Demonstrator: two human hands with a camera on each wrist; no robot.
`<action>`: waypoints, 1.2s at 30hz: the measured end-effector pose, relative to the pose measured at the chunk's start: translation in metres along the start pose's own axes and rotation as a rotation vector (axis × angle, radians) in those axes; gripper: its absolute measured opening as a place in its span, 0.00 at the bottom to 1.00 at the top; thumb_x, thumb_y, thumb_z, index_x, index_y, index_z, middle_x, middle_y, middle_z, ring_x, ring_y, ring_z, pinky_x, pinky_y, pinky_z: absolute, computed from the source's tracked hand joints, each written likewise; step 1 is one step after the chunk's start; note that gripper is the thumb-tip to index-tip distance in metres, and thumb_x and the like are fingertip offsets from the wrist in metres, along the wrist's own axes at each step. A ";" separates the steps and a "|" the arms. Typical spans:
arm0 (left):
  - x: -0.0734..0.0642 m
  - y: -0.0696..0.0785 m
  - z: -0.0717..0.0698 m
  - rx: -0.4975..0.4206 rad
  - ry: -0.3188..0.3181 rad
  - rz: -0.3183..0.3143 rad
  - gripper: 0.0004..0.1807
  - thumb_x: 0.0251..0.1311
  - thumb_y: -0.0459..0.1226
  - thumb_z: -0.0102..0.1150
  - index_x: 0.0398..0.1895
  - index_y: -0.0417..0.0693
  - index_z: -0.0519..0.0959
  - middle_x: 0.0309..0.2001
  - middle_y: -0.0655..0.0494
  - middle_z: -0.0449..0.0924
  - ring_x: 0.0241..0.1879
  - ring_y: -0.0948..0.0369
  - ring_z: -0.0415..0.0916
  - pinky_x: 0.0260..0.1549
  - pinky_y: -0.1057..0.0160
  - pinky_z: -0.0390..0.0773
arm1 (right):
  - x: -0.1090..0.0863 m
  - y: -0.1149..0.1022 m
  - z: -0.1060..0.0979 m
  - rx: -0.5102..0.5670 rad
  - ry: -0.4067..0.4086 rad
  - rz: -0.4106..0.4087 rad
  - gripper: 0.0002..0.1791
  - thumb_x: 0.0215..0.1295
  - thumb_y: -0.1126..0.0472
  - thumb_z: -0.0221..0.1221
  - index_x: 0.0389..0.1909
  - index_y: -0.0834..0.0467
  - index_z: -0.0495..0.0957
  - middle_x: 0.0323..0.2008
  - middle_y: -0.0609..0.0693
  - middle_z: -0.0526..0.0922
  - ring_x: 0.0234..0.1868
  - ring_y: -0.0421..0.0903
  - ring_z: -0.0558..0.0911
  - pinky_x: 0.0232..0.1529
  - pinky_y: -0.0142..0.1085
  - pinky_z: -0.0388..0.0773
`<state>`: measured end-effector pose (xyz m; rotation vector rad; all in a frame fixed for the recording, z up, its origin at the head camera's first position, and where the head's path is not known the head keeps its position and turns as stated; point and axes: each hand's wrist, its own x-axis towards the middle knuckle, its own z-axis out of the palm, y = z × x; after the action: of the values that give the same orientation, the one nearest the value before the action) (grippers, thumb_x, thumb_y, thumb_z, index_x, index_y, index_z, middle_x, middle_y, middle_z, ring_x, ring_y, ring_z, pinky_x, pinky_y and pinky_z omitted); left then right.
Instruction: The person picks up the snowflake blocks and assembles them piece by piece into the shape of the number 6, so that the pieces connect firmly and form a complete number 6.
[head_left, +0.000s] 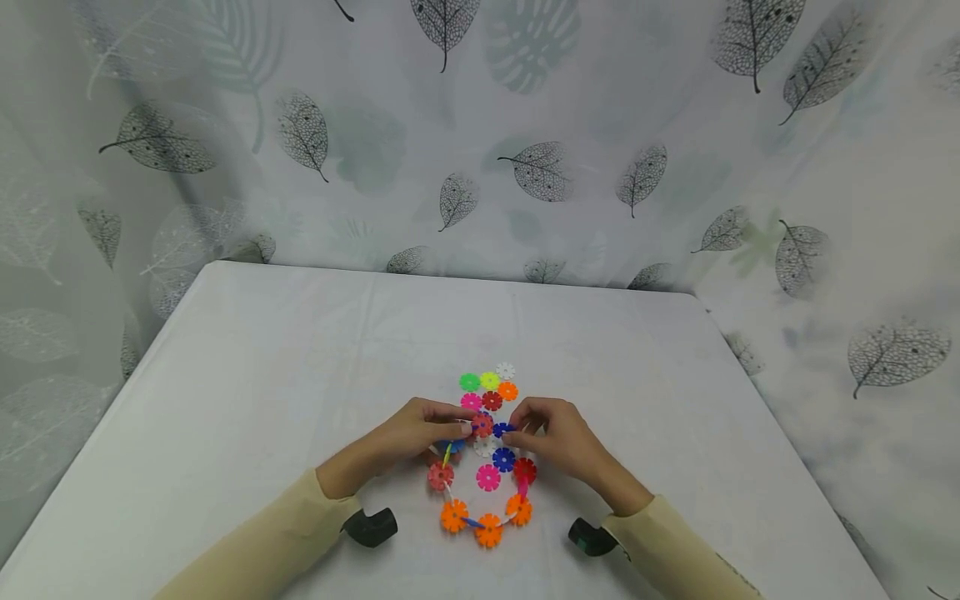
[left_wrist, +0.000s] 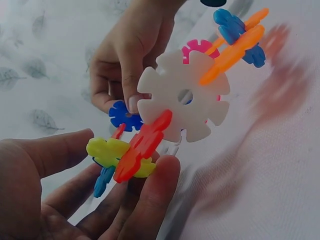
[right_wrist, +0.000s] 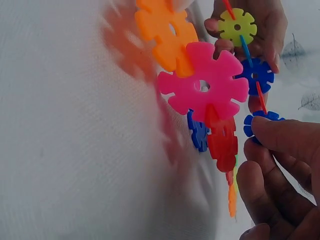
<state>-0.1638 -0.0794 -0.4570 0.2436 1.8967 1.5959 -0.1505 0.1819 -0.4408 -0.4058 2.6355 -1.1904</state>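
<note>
A chain of notched plastic snowflake discs curves across the table, with an orange disc (head_left: 489, 531) at its near side. My left hand (head_left: 420, 429) holds the chain's far left part, fingers around a yellow disc (right_wrist: 237, 27) and a blue disc (right_wrist: 255, 77). A salmon-red disc (head_left: 482, 425) stands at its fingertips. Between thumb and finger, my right hand (head_left: 558, 437) pinches another blue disc (right_wrist: 248, 126). In the right wrist view an edge-on red disc (right_wrist: 261, 97) bridges the two blue ones. Further right on the chain are a pink disc (right_wrist: 200, 85) and a red disc (head_left: 525, 471).
Loose discs lie beyond the hands, among them a green disc (head_left: 469, 382), a yellow disc (head_left: 490, 381) and an orange disc (head_left: 507, 391). A loose pink disc (head_left: 488, 477) sits inside the curve. Black devices (head_left: 371, 527) are at both wrists. A leaf-print curtain surrounds the white table (head_left: 300, 350).
</note>
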 end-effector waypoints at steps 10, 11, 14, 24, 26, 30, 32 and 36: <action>0.000 0.000 0.002 -0.005 0.011 0.011 0.21 0.70 0.45 0.62 0.61 0.45 0.82 0.43 0.51 0.87 0.31 0.58 0.81 0.25 0.66 0.80 | 0.000 -0.003 0.004 -0.079 0.033 -0.031 0.09 0.59 0.55 0.74 0.32 0.46 0.82 0.29 0.37 0.81 0.36 0.40 0.80 0.37 0.36 0.80; 0.000 0.000 0.002 -0.008 0.013 0.012 0.21 0.70 0.45 0.62 0.61 0.45 0.82 0.43 0.51 0.87 0.31 0.58 0.81 0.25 0.66 0.80 | -0.001 -0.004 0.004 -0.092 0.039 -0.040 0.09 0.59 0.55 0.74 0.32 0.45 0.82 0.29 0.36 0.81 0.36 0.40 0.79 0.37 0.36 0.80; 0.000 -0.001 0.003 -0.030 0.006 0.005 0.20 0.69 0.45 0.63 0.59 0.45 0.83 0.41 0.50 0.88 0.30 0.58 0.81 0.25 0.67 0.79 | -0.001 -0.004 0.005 -0.127 0.053 -0.070 0.09 0.59 0.56 0.74 0.31 0.44 0.82 0.28 0.33 0.81 0.35 0.38 0.79 0.38 0.36 0.80; 0.000 -0.004 0.003 -0.057 -0.041 0.008 0.19 0.70 0.45 0.62 0.56 0.44 0.85 0.40 0.48 0.87 0.28 0.61 0.79 0.24 0.68 0.77 | -0.001 -0.006 0.007 -0.182 0.105 -0.159 0.09 0.56 0.58 0.75 0.28 0.43 0.83 0.25 0.29 0.81 0.32 0.33 0.79 0.37 0.36 0.79; 0.000 -0.005 0.004 -0.059 -0.039 0.009 0.18 0.69 0.45 0.62 0.55 0.44 0.85 0.41 0.49 0.87 0.28 0.62 0.78 0.23 0.68 0.78 | -0.001 -0.006 0.007 -0.187 0.107 -0.160 0.09 0.56 0.58 0.76 0.28 0.43 0.84 0.25 0.29 0.81 0.31 0.33 0.79 0.36 0.35 0.78; 0.000 -0.005 0.003 -0.051 -0.045 0.008 0.18 0.69 0.44 0.62 0.55 0.44 0.85 0.40 0.49 0.87 0.29 0.61 0.80 0.24 0.68 0.78 | -0.002 -0.004 0.009 -0.166 0.090 -0.134 0.08 0.57 0.57 0.75 0.28 0.44 0.84 0.26 0.30 0.81 0.32 0.34 0.79 0.35 0.33 0.79; -0.001 -0.004 0.003 -0.031 -0.047 0.007 0.18 0.70 0.44 0.62 0.56 0.45 0.85 0.39 0.50 0.87 0.30 0.60 0.80 0.24 0.68 0.79 | -0.002 -0.004 0.010 -0.149 0.078 -0.116 0.07 0.57 0.56 0.75 0.28 0.43 0.84 0.26 0.30 0.82 0.32 0.35 0.79 0.35 0.33 0.79; -0.003 -0.001 0.001 0.012 -0.041 0.007 0.18 0.69 0.44 0.62 0.57 0.47 0.84 0.42 0.52 0.87 0.32 0.59 0.80 0.26 0.66 0.80 | -0.004 -0.005 0.009 -0.107 0.053 -0.081 0.07 0.57 0.55 0.75 0.30 0.43 0.85 0.27 0.31 0.82 0.34 0.36 0.80 0.38 0.34 0.80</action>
<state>-0.1609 -0.0800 -0.4569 0.2862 1.8763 1.5730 -0.1438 0.1742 -0.4425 -0.5117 2.7607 -1.1012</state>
